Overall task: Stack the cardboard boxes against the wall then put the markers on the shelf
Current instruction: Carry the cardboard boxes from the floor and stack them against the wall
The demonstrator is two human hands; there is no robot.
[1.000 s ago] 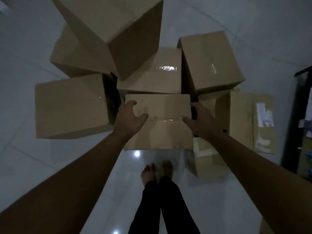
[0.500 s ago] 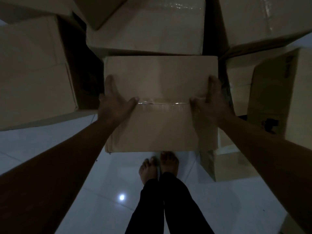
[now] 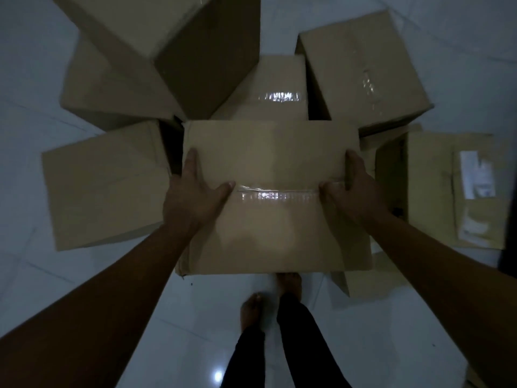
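A taped cardboard box is held up in front of me, above my feet. My left hand grips its left side with the thumb lying on the top by the tape strip. On the opposite side my right hand grips it the same way. Several other cardboard boxes lie on the white tiled floor beyond: one at the left, a tall tilted one at the upper left, one behind the held box, one at the upper right. No markers or shelf show.
A flat box with a white label lies at the right, with a smaller box beneath it. A dark piece of furniture edges the right side. My bare feet stand on glossy white tiles.
The box has come up off the floor in both hands and toward me. The view has drawn back, so more of the surrounding boxes show.
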